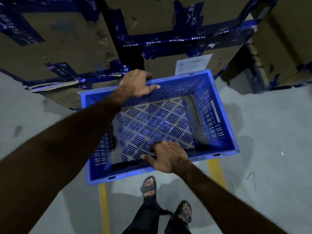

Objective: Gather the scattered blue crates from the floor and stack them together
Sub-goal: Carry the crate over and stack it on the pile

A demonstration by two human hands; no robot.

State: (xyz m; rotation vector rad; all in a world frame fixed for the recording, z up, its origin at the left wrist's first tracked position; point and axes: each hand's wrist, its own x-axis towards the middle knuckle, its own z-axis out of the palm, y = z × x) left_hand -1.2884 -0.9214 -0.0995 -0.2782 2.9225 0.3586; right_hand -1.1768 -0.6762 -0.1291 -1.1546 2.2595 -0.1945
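Observation:
One blue slotted plastic crate point(224, 125) fills the middle of the head view, empty and held above the grey floor. My left hand point(135, 85) grips the crate's far rim, fingers over its outer side and thumb on the inner wall. My right hand point(167, 157) grips the near rim, fingers curled inside. The crate is tilted slightly, its right end farther from me. No other blue crate is in view.
Tall cardboard boxes point(59, 48) wrapped in blue tape stand close behind the crate, with more boxes point(283, 48) at the right. Yellow floor lines point(104, 208) run under the crate. My sandalled feet point(148, 186) stand just below it. Grey floor point(270, 149) lies open to the right.

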